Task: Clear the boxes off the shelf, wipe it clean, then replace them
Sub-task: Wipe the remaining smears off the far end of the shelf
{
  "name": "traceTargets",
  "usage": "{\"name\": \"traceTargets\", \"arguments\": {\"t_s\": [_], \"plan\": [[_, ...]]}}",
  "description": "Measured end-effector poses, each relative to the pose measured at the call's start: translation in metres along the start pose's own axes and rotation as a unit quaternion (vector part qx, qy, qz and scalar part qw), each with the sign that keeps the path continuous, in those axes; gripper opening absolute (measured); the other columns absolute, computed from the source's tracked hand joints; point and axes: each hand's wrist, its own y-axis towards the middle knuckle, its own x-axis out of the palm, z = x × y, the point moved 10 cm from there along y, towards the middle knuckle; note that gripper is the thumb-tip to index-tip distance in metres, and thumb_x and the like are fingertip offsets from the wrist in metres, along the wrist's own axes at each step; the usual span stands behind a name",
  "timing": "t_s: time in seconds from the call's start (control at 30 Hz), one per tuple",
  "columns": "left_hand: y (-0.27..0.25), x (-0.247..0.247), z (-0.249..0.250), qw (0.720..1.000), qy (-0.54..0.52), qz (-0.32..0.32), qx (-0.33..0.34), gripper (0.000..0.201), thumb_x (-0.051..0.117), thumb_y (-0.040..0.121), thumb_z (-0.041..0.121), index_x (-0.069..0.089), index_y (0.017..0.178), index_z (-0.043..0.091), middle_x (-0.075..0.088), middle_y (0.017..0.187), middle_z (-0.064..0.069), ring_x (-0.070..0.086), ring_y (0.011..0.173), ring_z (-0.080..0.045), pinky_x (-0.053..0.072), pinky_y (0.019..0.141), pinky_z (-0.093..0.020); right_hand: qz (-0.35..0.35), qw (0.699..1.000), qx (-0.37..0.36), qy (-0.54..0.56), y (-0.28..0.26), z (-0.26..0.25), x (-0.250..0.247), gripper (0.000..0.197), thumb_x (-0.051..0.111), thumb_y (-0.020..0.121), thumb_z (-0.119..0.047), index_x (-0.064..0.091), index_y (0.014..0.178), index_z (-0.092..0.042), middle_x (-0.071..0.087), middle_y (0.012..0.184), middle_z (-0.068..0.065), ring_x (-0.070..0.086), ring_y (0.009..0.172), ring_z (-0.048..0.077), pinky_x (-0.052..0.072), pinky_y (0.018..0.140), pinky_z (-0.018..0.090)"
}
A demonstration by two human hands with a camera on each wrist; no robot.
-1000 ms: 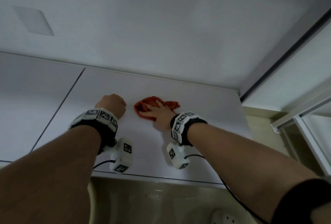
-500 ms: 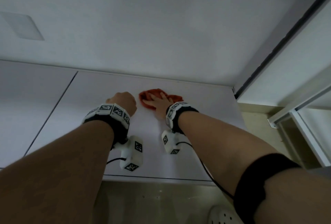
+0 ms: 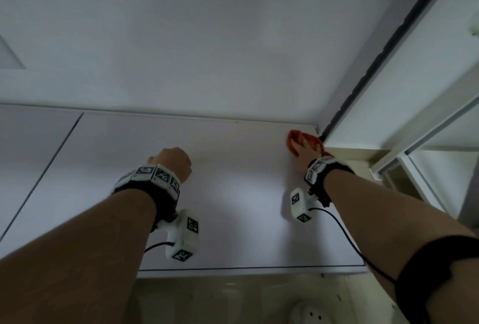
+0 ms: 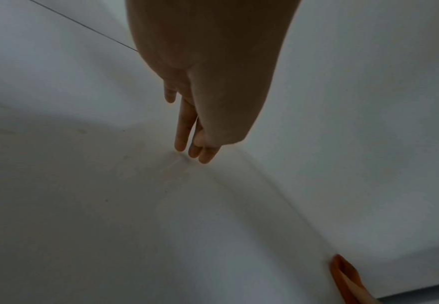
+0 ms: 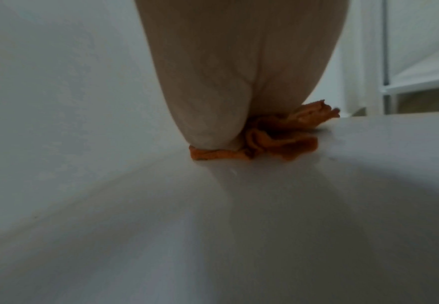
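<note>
My right hand pressed flat on the cloth, upper right, at the shelf edge; it risked slipping off. Left hand fingers straight, empty.

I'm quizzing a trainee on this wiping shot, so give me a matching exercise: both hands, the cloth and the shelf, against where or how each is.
Things:
1. left hand
2. right hand
3. cloth
4. shelf

Place or state:
A. orange, bunched in the right rear corner
B. white, no boxes on it
C. presses on the cloth
D. fingertips on the bare shelf

Pairs: 1-D, 2-C, 3-A, 4-B
</note>
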Motion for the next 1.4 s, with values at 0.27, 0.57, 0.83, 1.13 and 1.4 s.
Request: {"name": "traceTargets", "arguments": {"t_s": [0.27, 0.57, 0.83, 1.13, 1.4], "plan": [[-0.024, 0.008, -0.005, 1.0, 0.016, -0.012, 0.012, 0.039, 0.041, 0.092, 0.013, 0.061, 0.123, 0.026, 0.054, 0.133, -0.001, 0.051, 0.122, -0.024, 0.039, 0.106, -0.038, 0.003, 0.998, -0.016, 0.062, -0.052, -0.026, 0.027, 0.067, 0.031, 0.095, -0.008, 0.005, 0.148, -0.04, -0.009, 0.159, -0.006, -0.009, 0.144, 0.038, 0.005, 0.115, 0.055], [-0.061, 0.013, -0.027, 1.0, 0.001, -0.022, 0.011, 0.043, 0.043, 0.091, 0.01, 0.059, 0.127, 0.027, 0.05, 0.138, 0.0, 0.046, 0.127, -0.022, 0.033, 0.111, -0.036, -0.04, 0.968, -0.246, -0.018, -0.12, -0.178, 0.074, 0.078, 0.042, 0.089, -0.007, 0.004, 0.147, -0.043, -0.01, 0.158, -0.012, -0.012, 0.144, 0.038, 0.002, 0.115, 0.058], [-0.096, 0.021, -0.012, 0.999, 0.012, -0.025, 0.038, 0.046, 0.04, 0.09, 0.008, 0.059, 0.126, 0.028, 0.053, 0.135, 0.0, 0.048, 0.125, -0.021, 0.034, 0.11, -0.037, -0.055, 0.957, -0.274, -0.074, -0.154, -0.149, 0.099, 0.074, 0.039, 0.092, -0.008, 0.006, 0.147, -0.046, -0.01, 0.157, -0.014, -0.01, 0.145, 0.035, 0.004, 0.114, 0.057], [-0.117, 0.018, 0.026, 0.996, -0.017, -0.013, 0.081, 0.043, 0.038, 0.091, 0.005, 0.062, 0.121, 0.024, 0.052, 0.136, -0.002, 0.047, 0.125, -0.023, 0.035, 0.109, -0.037, -0.04, 0.991, 0.02, 0.125, -0.16, 0.026, 0.08, 0.071, 0.04, 0.093, -0.008, 0.01, 0.146, -0.046, -0.01, 0.158, -0.013, -0.009, 0.144, 0.036, 0.009, 0.113, 0.058], [-0.122, 0.018, 0.021, 0.996, -0.03, 0.0, 0.079, 0.043, 0.039, 0.091, 0.005, 0.064, 0.12, 0.025, 0.054, 0.134, -0.001, 0.049, 0.124, -0.023, 0.035, 0.109, -0.037, -0.067, 0.992, -0.062, 0.088, -0.182, -0.027, 0.098, 0.076, 0.043, 0.09, -0.013, 0.004, 0.146, -0.048, -0.017, 0.156, -0.015, -0.015, 0.143, 0.037, 0.003, 0.114, 0.057]]}}
